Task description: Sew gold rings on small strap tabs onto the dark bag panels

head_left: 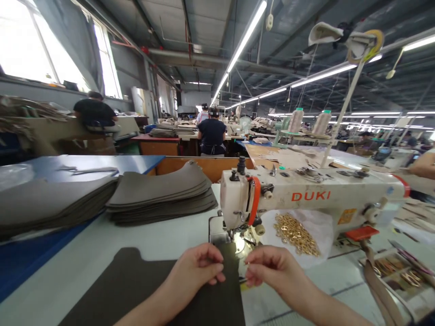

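Observation:
A dark grey-brown flat panel [149, 280] lies on the sewing machine's bed, one end reaching under the needle area. Over this panel is my left hand [197, 267], its thumb and fingers curled together; what they hold, if anything, is hidden. My right hand [275, 267] is just right of the panel's edge, pinching with thumb and fingertips. A tiny gold glint shows at those fingertips, too small to name. Both hands are close in front of the needle area of the white sewing machine [285, 194], which has a lit spot below its head.
Stacks of dark panels [159, 194] lie at the left and behind. Several gold metal pieces [295, 233] sit on white plastic under the machine arm. A parts tray [404, 276] stands at right. Thread cones [321, 123] rise behind; other people [211, 133] are farther back.

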`<act>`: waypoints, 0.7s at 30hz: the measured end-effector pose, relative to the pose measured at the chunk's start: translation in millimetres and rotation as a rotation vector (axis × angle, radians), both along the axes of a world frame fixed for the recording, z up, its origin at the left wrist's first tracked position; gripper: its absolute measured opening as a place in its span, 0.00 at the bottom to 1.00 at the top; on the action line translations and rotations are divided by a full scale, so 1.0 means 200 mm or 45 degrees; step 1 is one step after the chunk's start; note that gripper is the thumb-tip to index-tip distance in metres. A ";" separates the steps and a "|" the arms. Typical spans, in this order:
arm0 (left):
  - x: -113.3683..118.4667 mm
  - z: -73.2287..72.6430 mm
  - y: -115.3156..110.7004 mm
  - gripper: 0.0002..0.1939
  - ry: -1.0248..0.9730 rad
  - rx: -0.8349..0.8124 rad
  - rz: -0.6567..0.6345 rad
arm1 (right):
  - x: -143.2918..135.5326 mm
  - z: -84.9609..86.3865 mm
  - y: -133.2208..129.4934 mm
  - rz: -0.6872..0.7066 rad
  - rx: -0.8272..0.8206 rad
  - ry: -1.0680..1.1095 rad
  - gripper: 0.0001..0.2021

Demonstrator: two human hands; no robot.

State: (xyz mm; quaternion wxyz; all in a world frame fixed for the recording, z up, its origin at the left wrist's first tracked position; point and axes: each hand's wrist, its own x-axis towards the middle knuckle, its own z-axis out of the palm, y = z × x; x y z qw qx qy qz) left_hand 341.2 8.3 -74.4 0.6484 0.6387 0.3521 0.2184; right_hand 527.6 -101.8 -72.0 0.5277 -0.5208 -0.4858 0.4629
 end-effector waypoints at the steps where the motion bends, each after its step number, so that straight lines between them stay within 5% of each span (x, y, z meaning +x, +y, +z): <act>1: 0.00 0.00 -0.01 0.13 -0.021 -0.016 -0.008 | -0.03 0.00 0.02 0.006 -0.017 0.065 0.16; 11: -0.02 -0.03 -0.01 0.06 -0.026 0.141 0.064 | -0.09 -0.13 0.12 -0.079 0.169 0.208 0.16; 21: -0.02 0.02 -0.04 0.02 -0.024 0.246 0.123 | -0.10 -0.13 0.14 -0.126 0.006 0.152 0.19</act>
